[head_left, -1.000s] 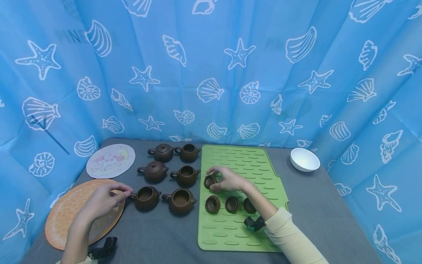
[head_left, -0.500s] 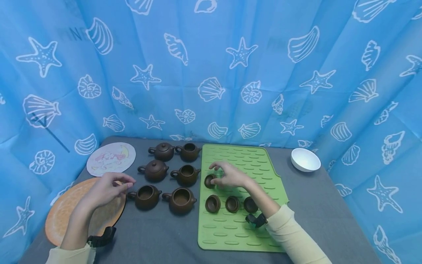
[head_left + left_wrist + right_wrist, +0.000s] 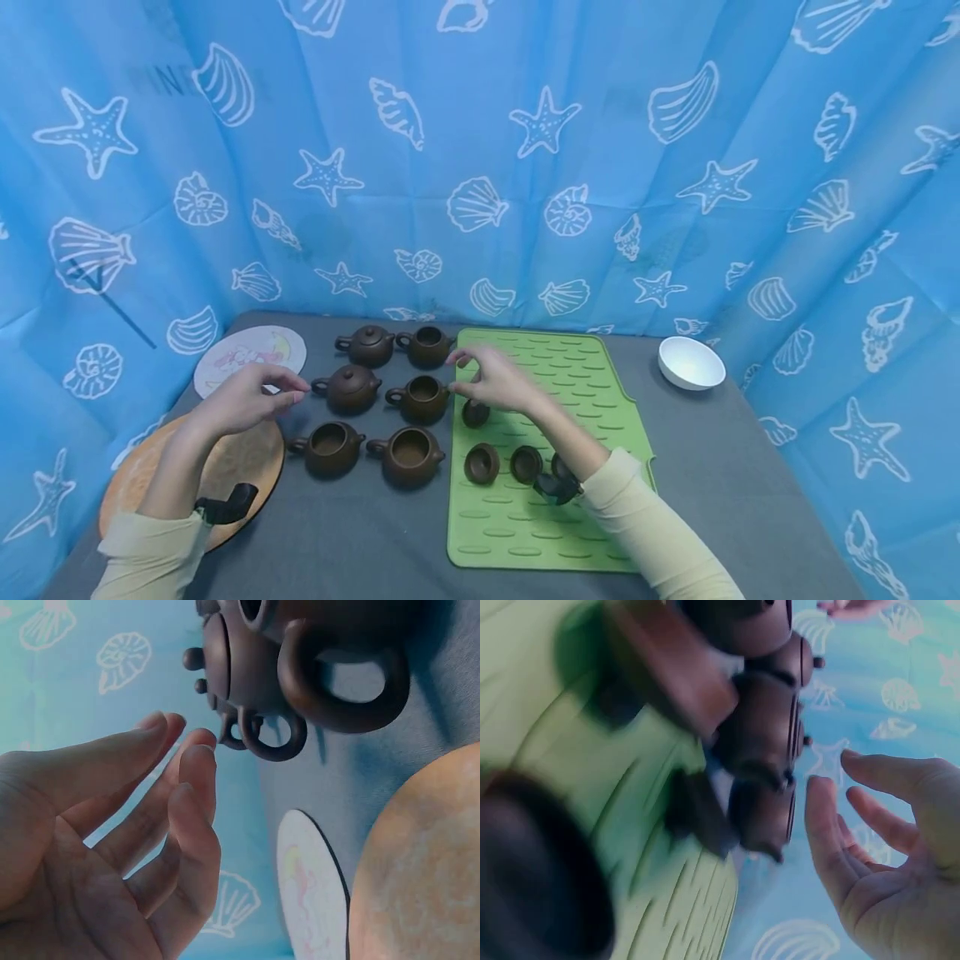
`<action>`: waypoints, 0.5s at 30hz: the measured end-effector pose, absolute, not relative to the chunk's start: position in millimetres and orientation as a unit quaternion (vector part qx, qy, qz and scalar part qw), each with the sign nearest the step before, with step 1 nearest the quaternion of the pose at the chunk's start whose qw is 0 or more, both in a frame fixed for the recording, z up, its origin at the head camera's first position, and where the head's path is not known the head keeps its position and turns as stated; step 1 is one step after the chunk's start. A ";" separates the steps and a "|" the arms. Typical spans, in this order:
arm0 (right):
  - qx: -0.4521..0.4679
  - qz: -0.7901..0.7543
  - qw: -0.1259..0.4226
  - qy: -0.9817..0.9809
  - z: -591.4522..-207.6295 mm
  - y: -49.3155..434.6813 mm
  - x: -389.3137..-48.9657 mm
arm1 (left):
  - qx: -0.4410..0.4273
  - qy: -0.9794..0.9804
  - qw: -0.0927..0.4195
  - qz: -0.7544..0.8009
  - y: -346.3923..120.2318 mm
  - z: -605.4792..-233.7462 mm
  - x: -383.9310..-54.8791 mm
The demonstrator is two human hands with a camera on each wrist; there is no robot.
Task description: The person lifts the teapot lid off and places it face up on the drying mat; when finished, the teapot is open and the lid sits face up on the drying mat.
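Brown clay teapots stand in two columns on the dark cloth. Two at the left carry lids: the back teapot (image 3: 371, 346) and the middle teapot (image 3: 351, 390). Several others are lidless, including the front-left teapot (image 3: 330, 451) and the right-column middle teapot (image 3: 422, 400). Upturned brown lids lie on a green mat (image 3: 517, 525), among them the farthest lid (image 3: 474, 414) and the front-left lid (image 3: 482, 463). My left hand (image 3: 243, 400) hovers beside the left column's handles, holding nothing. Above the farthest lid my right hand (image 3: 495, 379) floats, its thumb and fingers apart and bare.
An orange round placemat (image 3: 243, 467) lies under the left arm, with a pale printed oval mat (image 3: 283, 343) behind it. At the far right stands a white bowl (image 3: 692, 364). A blue shell-print curtain (image 3: 450, 150) closes the back and sides.
My right hand has drawn off the farthest lid, rising and shifting left; the lid stays on the mat. My left hand has lifted away from the front-left teapot's handle.
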State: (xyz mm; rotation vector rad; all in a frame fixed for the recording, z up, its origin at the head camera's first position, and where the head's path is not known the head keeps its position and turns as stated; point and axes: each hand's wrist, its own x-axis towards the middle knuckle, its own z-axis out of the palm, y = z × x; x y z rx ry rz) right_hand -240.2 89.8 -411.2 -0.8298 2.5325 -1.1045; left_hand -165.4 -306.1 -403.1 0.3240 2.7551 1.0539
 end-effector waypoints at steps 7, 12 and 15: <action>-0.315 -0.450 0.146 0.823 -404.8 41.7 -243.3 | 0.102 0.911 0.115 0.384 -315.2 -404.0 -185.7; -0.320 -0.478 0.156 0.803 -402.4 11.3 -248.8 | 0.092 0.911 0.101 0.389 -318.8 -408.9 -197.1; -0.309 -0.498 0.175 0.791 -402.9 -3.9 -250.7 | 0.078 0.910 0.094 0.396 -318.8 -412.6 -202.1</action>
